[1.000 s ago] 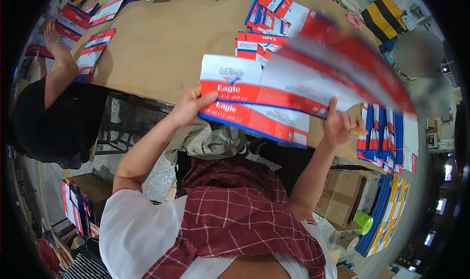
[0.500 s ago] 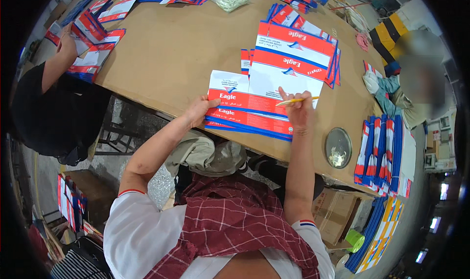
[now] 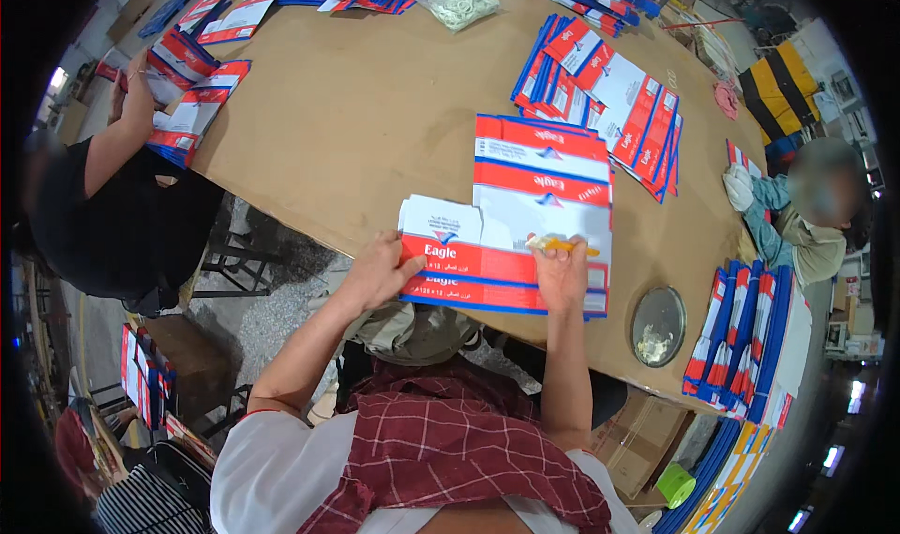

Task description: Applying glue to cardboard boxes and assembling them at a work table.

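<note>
Flat printed carton sheets in red, white and blue (image 3: 544,220) lie in a pile at the table's near edge in front of me. My left hand (image 3: 377,273) grips the left edge of the pile, thumb on top; its other fingers are partly hidden. Over the sheets' right half, my right hand (image 3: 562,276) is closed round a thin yellow brush (image 3: 581,248) whose pale tip points left, close above the white panel. Whether the tip touches the card I cannot tell. A round dish (image 3: 658,326) with whitish paste stands to the right of that hand.
More carton sheets (image 3: 623,93) lie fanned out beyond the pile. Folded cartons (image 3: 736,337) stand at the right edge. A clear plastic bag (image 3: 459,7) lies at the far side. A person (image 3: 122,196) handles cartons at the left; another person (image 3: 797,215) is at the right.
The sheets in front of me are now separate from the fanned sheets beyond. My right hand has turned and come lower over the card, with the brush in it. The view has shifted slightly.
</note>
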The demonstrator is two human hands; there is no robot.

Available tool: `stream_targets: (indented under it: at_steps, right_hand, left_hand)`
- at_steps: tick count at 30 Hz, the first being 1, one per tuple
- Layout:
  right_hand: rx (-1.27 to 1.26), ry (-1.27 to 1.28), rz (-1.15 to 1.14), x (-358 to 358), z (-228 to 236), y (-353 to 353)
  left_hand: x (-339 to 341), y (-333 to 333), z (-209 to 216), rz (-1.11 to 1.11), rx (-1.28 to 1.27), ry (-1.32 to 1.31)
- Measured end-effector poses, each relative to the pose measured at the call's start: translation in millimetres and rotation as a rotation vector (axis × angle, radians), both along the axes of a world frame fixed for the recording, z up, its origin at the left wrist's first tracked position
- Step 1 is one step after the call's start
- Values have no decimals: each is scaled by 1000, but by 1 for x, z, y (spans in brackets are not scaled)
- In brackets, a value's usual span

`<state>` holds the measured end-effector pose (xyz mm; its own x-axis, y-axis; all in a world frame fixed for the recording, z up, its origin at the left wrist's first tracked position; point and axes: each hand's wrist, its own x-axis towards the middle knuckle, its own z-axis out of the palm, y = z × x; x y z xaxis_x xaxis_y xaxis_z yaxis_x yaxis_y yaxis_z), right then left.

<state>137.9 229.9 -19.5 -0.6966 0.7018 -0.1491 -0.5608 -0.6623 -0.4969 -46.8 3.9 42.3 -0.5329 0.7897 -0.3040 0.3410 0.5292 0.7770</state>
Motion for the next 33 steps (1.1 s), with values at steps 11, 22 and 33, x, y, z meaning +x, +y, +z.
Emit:
stream_targets:
  at_steps: [11,22,33]
  right_hand:
    - [-33,82,-8,5,-15,-12]
    - [240,-93,48,0,1,-17]
    - [261,-161,16,3,1,-19]
  left_hand:
    - [22,68,-7,-24,73,905]
    - [17,70,-43,-129,48,757]
    - [17,71,-40,-122,29,646]
